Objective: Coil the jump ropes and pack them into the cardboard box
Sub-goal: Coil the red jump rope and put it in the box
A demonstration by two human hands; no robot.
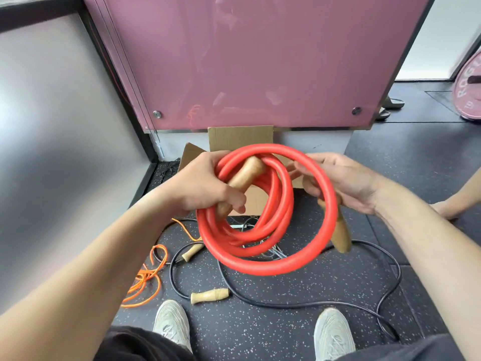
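We see a dark speckled floor [260, 334] carrying a cardboard box [239, 138] by the pink panel [260, 61], a tangled orange rope [149, 277] at left, and a black rope [286, 306] with wooden handles [209, 295].

Left hand [205, 188] grips red jump rope coil [260, 267] plus one wooden handle [247, 173]. Right hand [346, 183] holds outer loop, second handle [341, 235] hanging below. Cardboard box [239, 138] behind. Black rope [286, 306], orange rope [145, 276] on floor [286, 334].

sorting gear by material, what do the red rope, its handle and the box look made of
The red rope looks like rubber or soft plastic tubing: thick, smooth, slight sheen. The handle looks like turned wood, light tan with a satin surface. The box is plain brown cardboard, matte.
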